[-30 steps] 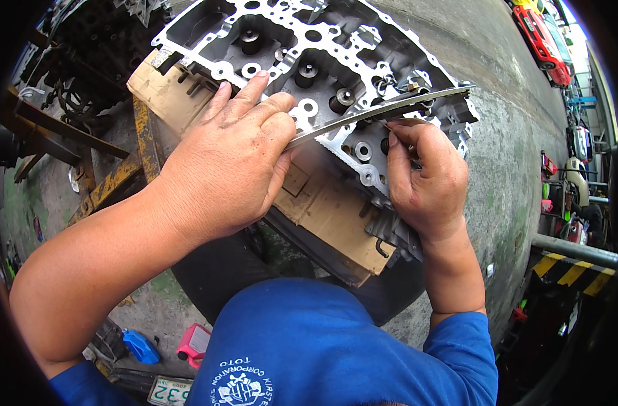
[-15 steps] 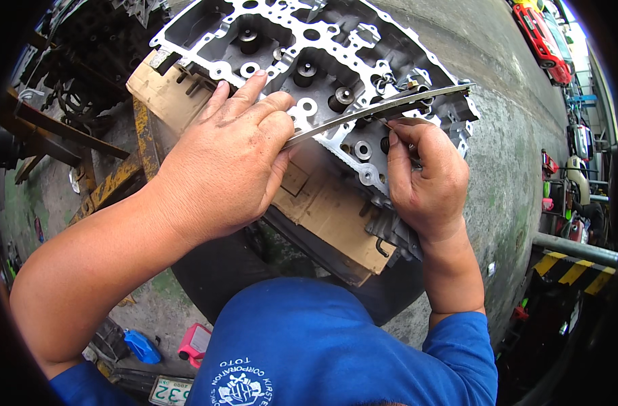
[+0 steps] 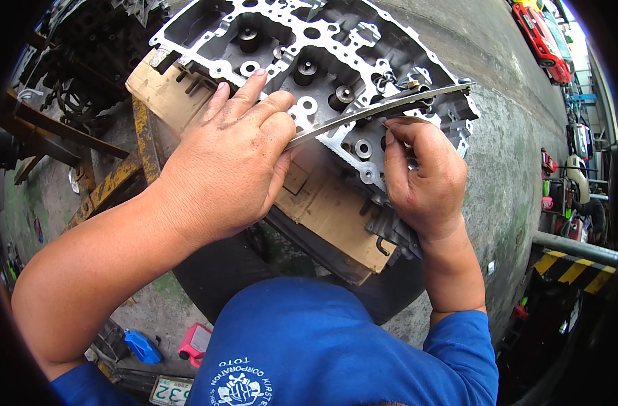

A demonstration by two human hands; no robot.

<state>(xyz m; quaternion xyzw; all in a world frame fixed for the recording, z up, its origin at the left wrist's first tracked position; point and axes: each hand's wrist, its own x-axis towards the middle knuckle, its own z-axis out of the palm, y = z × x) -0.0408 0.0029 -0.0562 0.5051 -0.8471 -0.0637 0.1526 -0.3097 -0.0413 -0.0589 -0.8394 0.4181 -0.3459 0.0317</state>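
Observation:
A bare grey metal cylinder head [image 3: 322, 40] lies tilted ahead of me, with valve springs [image 3: 305, 71] down in its pockets. A long, flat metal bar [image 3: 383, 108] crosses its right part at a slant. My left hand [image 3: 234, 155] is closed over the bar's near end, with some fingertips resting on the head's edge. Beneath the bar, my right hand [image 3: 427, 169] works in a pocket, thumb and forefinger pinched together. Whatever sits between those fingertips is too small and too hidden to make out. The bar's far end lies over the head's right end.
Flattened cardboard [image 3: 336, 227] lies under the head. A rusty yellow stand [image 3: 119, 183] and a dark engine [image 3: 85, 61] are at the left. On the floor lie a blue bottle [image 3: 142, 346] and a pink container [image 3: 195, 344]. A red car [image 3: 542, 44] stands far right.
My right hand has shifted slightly left and its fingertips have moved a little under the bar. My left hand and the bar have hardly moved.

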